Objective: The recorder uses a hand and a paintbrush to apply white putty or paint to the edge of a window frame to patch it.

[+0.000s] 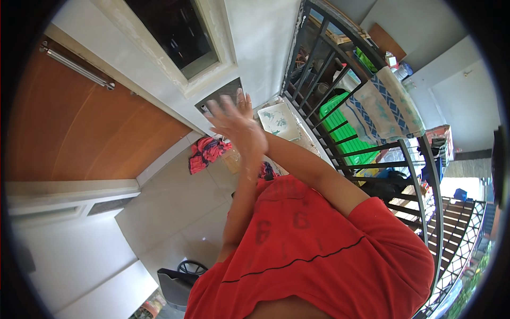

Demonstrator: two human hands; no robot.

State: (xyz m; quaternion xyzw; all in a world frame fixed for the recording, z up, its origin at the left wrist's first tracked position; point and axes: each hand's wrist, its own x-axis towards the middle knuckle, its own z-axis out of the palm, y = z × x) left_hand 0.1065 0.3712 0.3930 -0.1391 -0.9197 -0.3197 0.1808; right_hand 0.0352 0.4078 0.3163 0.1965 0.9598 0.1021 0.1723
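My left hand (234, 126) is raised in front of the wall, blurred by motion, its fingers spread and nothing visible in it. Behind it and overlapping it is my right hand (244, 102), mostly hidden; the fingertips that show are stretched upward. Whether the palms touch, I cannot tell. Pale smears mark the skin of the hands and the left wrist. A white rectangular tray (287, 119) with greenish-grey stains lies beyond my right wrist. Below the hands, a crumpled pink-red and dark cloth (202, 154) rests on the tiled floor.
An orange-brown wooden door (90, 117) with a metal handle is at left. A dark window (180, 37) is set in the white wall (260, 37). Black railings (340, 125) curve along the right, with a patterned towel (385, 109) over them and a green crate (345, 133) behind.
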